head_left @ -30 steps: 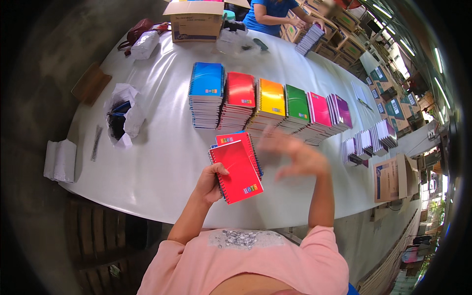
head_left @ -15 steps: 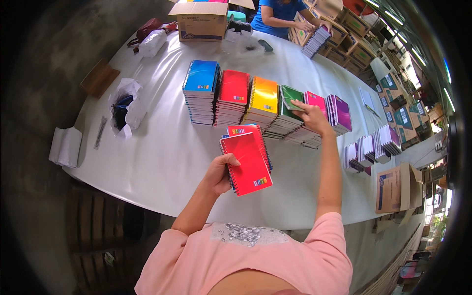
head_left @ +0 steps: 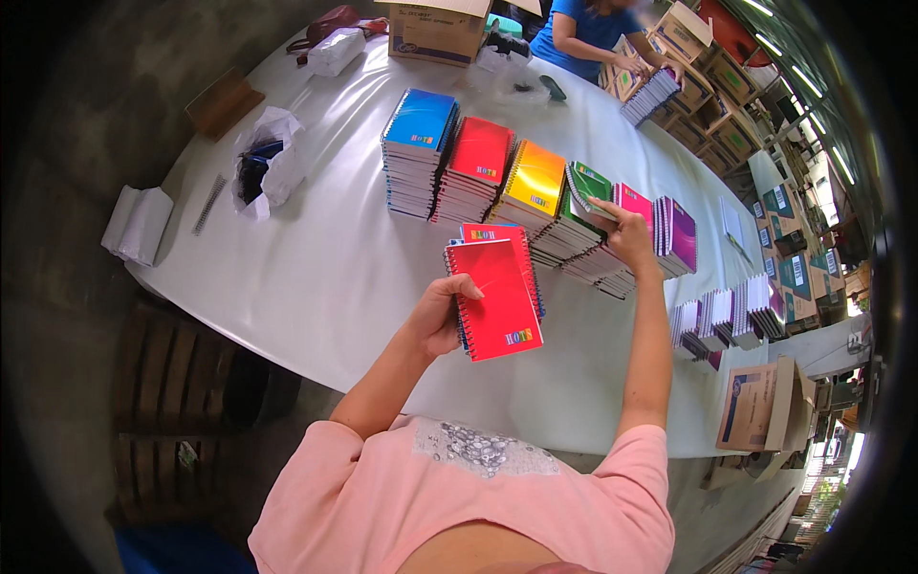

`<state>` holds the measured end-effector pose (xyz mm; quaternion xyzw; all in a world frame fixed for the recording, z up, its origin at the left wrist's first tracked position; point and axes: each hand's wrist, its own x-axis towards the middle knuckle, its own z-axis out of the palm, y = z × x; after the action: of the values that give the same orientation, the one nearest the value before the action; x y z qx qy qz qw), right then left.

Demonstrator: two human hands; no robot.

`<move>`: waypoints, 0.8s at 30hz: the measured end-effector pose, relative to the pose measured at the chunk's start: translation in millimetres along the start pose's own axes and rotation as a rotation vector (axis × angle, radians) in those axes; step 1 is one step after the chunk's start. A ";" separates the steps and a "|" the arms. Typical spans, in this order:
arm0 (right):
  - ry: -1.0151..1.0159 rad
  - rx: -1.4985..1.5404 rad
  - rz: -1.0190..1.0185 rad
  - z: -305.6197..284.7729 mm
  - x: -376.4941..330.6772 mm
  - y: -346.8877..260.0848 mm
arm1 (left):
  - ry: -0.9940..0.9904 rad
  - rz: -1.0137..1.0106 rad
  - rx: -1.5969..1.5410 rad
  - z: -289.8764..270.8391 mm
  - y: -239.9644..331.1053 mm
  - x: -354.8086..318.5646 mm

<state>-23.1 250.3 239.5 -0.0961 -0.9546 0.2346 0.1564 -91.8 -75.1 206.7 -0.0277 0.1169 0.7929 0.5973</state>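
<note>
My left hand (head_left: pixel 442 311) is closed around a small bundle of spiral notebooks, thumb on top. The upper red notebook (head_left: pixel 502 306) covers another red one, turned the other way, and a bit of blue shows beneath. My right hand (head_left: pixel 628 239) reaches to the row of stacks and grips a green notebook (head_left: pixel 587 191) at its near right edge; it sits tilted on the green stack. Beside it stand the blue stack (head_left: pixel 419 120), the red stack (head_left: pixel 481 153), the yellow stack (head_left: pixel 535 180), the pink stack (head_left: pixel 635 203) and the purple stack (head_left: pixel 681 234).
Purple notebooks (head_left: pixel 717 320) stand in bundles at the right edge of the white table (head_left: pixel 316 297). An open carton (head_left: pixel 751 407) is below them. A carton (head_left: pixel 435 33), a plastic bag (head_left: pixel 273 163) and a loose wire spiral (head_left: pixel 208 204) lie left. Across, a person (head_left: pixel 583 43) handles notebooks.
The green notebook under my right hand has tipped up from its stack. The view has shifted a little; my left hand still keeps the red notebooks.
</note>
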 end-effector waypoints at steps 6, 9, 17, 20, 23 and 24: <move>0.600 -0.248 -0.002 -10.7 -7.8 -30.0 | 0.012 -0.014 0.028 15.5 -0.3 1.0; 0.800 -0.275 -0.076 -34.6 -27.1 -72.3 | 0.024 0.031 0.040 28.2 -1.8 5.9; 0.064 -0.505 -0.568 21.1 -97.1 -189.4 | -0.398 0.005 -0.161 -6.3 -3.3 11.0; -0.396 -0.072 -0.420 7.3 -74.1 -187.6 | -0.113 -0.017 -0.070 -29.4 0.7 3.4; -0.069 -0.280 -0.175 1.5 -19.1 -129.4 | -0.051 0.005 -0.145 -37.3 4.0 -3.5; 0.023 -0.523 0.031 -4.1 -6.3 -114.5 | -0.023 0.031 -0.127 -36.6 5.0 -5.3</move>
<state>-28.4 150.6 296.0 -0.1504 -0.9794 -0.0189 0.1335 -98.5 -89.4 172.9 -0.0546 0.0598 0.8083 0.5832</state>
